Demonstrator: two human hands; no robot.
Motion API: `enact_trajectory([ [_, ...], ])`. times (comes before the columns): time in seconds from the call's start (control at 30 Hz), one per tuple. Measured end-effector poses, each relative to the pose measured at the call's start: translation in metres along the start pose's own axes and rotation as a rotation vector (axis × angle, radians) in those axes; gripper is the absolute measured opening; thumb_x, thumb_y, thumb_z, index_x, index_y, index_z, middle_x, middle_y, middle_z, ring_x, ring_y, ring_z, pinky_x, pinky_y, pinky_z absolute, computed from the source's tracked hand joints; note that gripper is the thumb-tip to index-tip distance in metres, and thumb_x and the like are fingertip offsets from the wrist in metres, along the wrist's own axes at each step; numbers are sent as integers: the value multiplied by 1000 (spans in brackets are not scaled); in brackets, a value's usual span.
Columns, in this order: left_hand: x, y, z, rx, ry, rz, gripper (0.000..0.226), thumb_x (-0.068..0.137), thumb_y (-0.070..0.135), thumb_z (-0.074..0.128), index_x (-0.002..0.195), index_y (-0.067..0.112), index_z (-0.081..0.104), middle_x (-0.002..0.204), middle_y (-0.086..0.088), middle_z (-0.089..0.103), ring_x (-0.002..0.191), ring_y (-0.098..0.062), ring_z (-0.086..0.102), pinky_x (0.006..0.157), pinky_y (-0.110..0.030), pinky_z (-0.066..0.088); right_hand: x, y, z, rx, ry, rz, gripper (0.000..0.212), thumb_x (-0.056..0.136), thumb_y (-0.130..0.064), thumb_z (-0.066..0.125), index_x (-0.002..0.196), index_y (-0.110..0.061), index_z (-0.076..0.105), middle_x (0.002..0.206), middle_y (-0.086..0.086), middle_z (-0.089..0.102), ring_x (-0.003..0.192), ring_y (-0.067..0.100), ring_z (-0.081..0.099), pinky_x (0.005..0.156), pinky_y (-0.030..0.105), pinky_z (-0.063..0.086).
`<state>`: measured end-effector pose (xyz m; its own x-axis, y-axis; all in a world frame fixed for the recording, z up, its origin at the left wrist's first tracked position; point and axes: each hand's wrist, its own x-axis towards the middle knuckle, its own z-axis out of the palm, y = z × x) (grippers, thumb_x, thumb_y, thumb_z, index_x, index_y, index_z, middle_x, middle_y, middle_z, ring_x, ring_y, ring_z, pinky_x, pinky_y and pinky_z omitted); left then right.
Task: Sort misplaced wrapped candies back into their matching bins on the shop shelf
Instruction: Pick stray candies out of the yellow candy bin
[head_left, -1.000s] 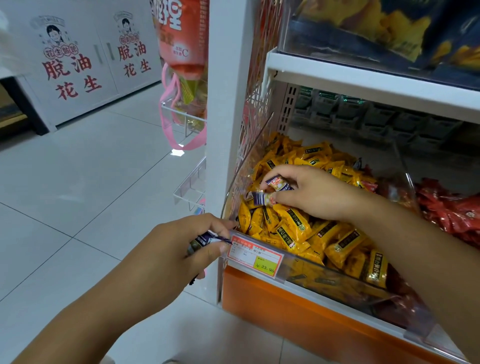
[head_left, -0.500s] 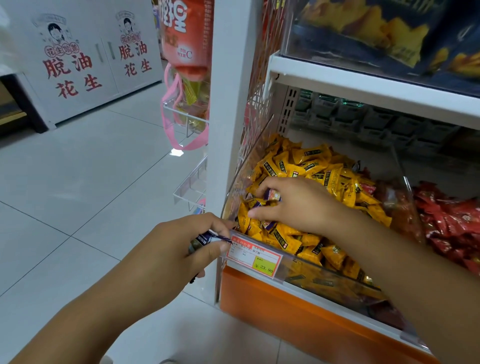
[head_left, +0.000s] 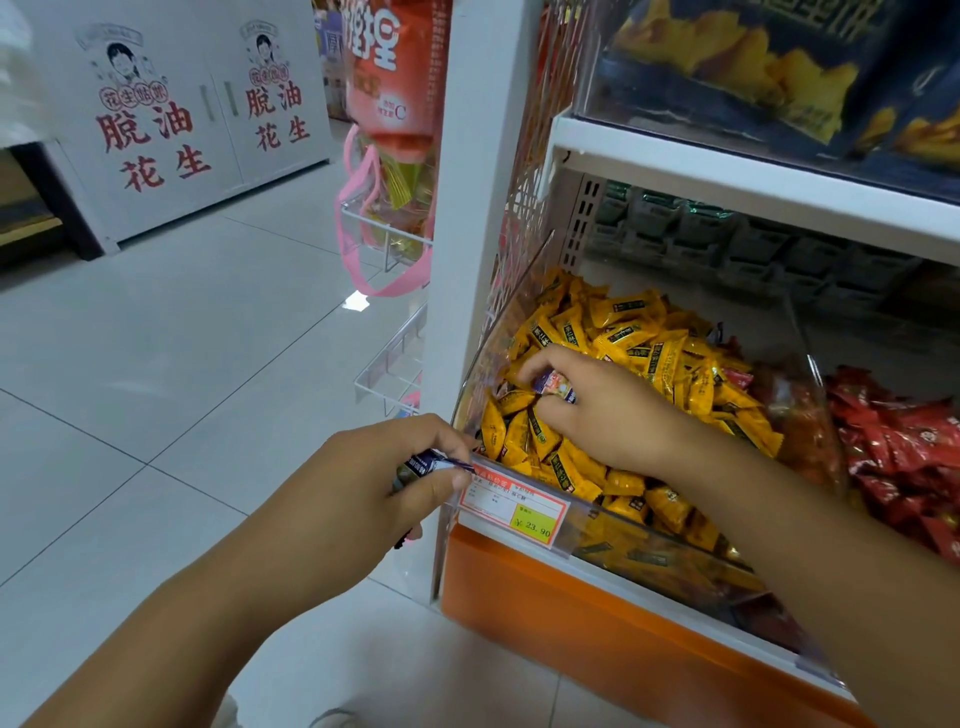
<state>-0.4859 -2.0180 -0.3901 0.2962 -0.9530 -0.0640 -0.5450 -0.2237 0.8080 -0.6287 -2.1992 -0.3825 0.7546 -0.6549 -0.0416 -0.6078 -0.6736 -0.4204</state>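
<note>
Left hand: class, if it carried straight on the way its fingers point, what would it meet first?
The left hand would probably meet the yellow-candy bin's clear front wall by the price label; depth is unclear.

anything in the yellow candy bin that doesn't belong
Yes. The right hand pinches a purple candy amid the yellow candies, the wrong colour for this bin. The left hand grips more purple candies at the bin's front. A red wrapper also lies at the pile's right edge.
</note>
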Motion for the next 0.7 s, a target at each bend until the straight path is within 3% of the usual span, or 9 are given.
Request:
enact_trajectory([
  [0.03, 0, 0, 0, -6, 6, 1, 7, 90, 34, 59, 89, 40, 61, 85, 21, 64, 67, -6, 64, 54, -13, 47, 1, -5, 2, -41, -5, -6, 21, 95, -28, 47, 116, -32, 52, 70, -6, 51, 51, 7, 44, 47, 26, 30],
  [0.1, 0, 0, 0, -15, 12, 4, 8, 90, 33, 59, 88, 40, 61, 78, 22, 63, 67, -6, 64, 53, -12, 45, 6, -13, 10, -190, 11, -31, 28, 97, -35, 43, 122, -29, 53, 96, -2, 59, 79, 15, 58, 62, 28, 39],
  [0.2, 0, 2, 0, -19, 7, 11, 10, 91, 31, 59, 88, 40, 59, 80, 19, 63, 67, -7, 64, 54, -12, 46, 16, -17, 21, -355, 18, -32, 45, 96, -49, 45, 132, -21, 48, 125, 9, 54, 110, 29, 55, 77, 34, 42],
  [0.37, 1, 0, 0, -32, 13, 16, 12, 92, 29, 60, 87, 40, 60, 86, 17, 66, 65, -8, 63, 56, -14, 48, 23, -21, 34, -328, 25, -52, 57, 86, -56, 60, 126, -16, 49, 122, 8, 52, 108, 27, 55, 74, 34, 42],
  [0.57, 0, 2, 0, -45, 2, 19, 13, 92, 28, 59, 87, 40, 59, 101, 14, 68, 64, -7, 62, 58, -17, 51, 26, -16, 37, -259, 129, 10, 44, 87, -47, 63, 120, -21, 51, 119, 2, 59, 105, 23, 58, 68, 31, 42],
  [0.7, 0, 0, 0, -40, -3, 28, 11, 91, 30, 59, 87, 40, 58, 102, 14, 68, 64, -7, 62, 61, -21, 54, 26, -17, 27, -298, 98, 37, 35, 90, -43, 57, 120, -26, 57, 119, -3, 61, 106, 23, 57, 67, 30, 39],
])
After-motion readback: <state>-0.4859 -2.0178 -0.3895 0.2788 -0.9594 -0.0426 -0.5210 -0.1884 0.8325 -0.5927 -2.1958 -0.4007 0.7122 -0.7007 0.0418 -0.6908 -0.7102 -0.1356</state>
